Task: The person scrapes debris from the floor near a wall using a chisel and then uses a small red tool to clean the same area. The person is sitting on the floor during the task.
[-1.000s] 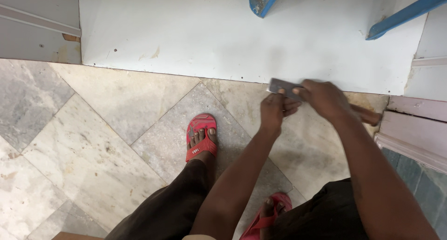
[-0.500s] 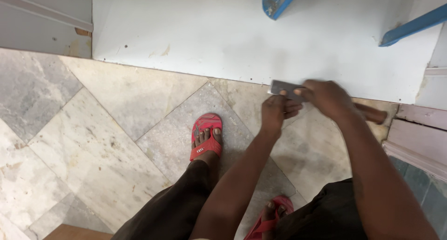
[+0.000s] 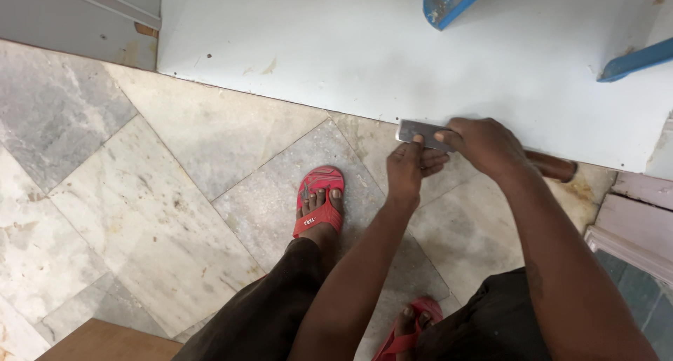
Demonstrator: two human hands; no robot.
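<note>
Tool: metal blade with brown wooden handle, likely a chisel or scraper; lay flat along the lower edge of the white board, blade end pointing left.
Right hand: wrapped over the tool where blade met handle; fingers clamped on it, knuckles up, probably to press it against the board edge.
Left hand: just beside the right, fingers together, tips pinching the blade near its end; looked like a guiding hold to keep the blade level.
Board: white, flat, resting over the marble floor; edge ran diagonally across view, a few scuffs and small holes near it.
Blue legs: one blue piece at top, another at right, both on the board; what they belonged to could not be told.
Feet: red sandal planted near the board edge, second sandal lower, partly hidden by dark trousers; stance suggested crouching close over the work.
Floor: grey-white marble tiles laid diagonally, stained.
Right margin: pinkish frame, partly cut off.
Bottom left: brown wooden corner, kind unclear.
</note>
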